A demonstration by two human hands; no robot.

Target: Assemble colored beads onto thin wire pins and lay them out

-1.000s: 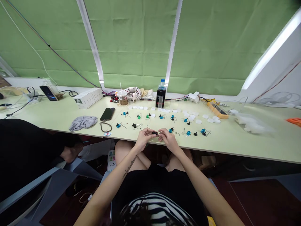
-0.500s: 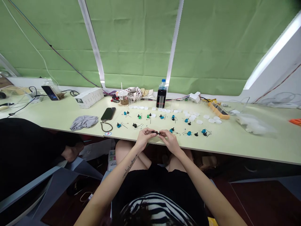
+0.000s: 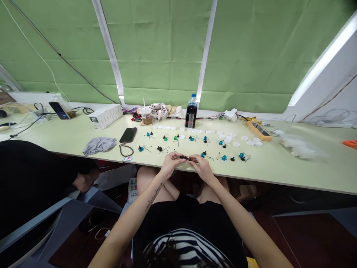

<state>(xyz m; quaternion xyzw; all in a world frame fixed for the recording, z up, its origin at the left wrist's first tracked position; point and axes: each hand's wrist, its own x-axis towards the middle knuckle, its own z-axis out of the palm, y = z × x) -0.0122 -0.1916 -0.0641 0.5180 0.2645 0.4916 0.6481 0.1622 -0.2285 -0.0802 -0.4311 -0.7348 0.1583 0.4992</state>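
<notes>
My left hand and my right hand meet at the table's front edge, fingers pinched on small dark parts between them. The details of these parts are too small to make out. Beyond my hands, blue pieces with black parts and thin metal wires lie in two loose rows. A green piece is in the back row, and a black piece lies left of my hands. Several white round caps are spread behind and to the right.
On the pale table stand a bottle, a propped phone, a drink cup and a white box. A dark phone and grey cloth lie left. A person's dark sleeve is at far left.
</notes>
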